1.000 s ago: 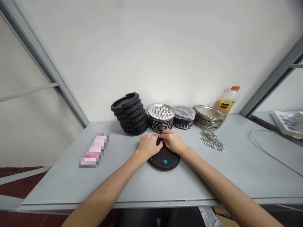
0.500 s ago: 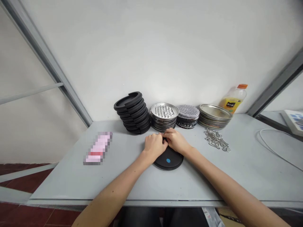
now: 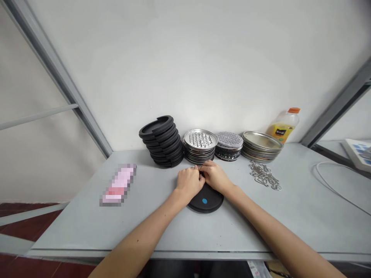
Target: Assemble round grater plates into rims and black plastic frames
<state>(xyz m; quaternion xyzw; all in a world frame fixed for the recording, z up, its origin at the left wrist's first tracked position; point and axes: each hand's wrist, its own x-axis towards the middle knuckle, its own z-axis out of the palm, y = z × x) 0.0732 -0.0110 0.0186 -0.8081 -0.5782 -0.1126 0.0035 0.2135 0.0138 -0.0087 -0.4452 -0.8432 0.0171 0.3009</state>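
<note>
A round black disc (image 3: 213, 204) with a blue dot lies on the grey table, just in front of me. My left hand (image 3: 189, 180) is closed at its far left edge, fingers curled and thumb pressed inward. Close against it, my right hand (image 3: 216, 177) is closed over the far right part of the disc. The fingertips of both hands meet at the far edge, and whatever small part may be between them is hidden. Behind the hands stands a stack of round metal grater plates (image 3: 199, 139).
Left of the graters leans a stack of notched black round pieces (image 3: 164, 144). To the right are more grater plates (image 3: 228, 139), plain metal discs (image 3: 262, 139), a bottle (image 3: 282, 129), wire hooks (image 3: 265, 175) and a white cable (image 3: 333, 185). A blurred pink object (image 3: 118, 183) lies left.
The view has shifted slightly, so the table items appear a little lower. Both hands stay closed at the disc's far edge, with only slight finger movement.
</note>
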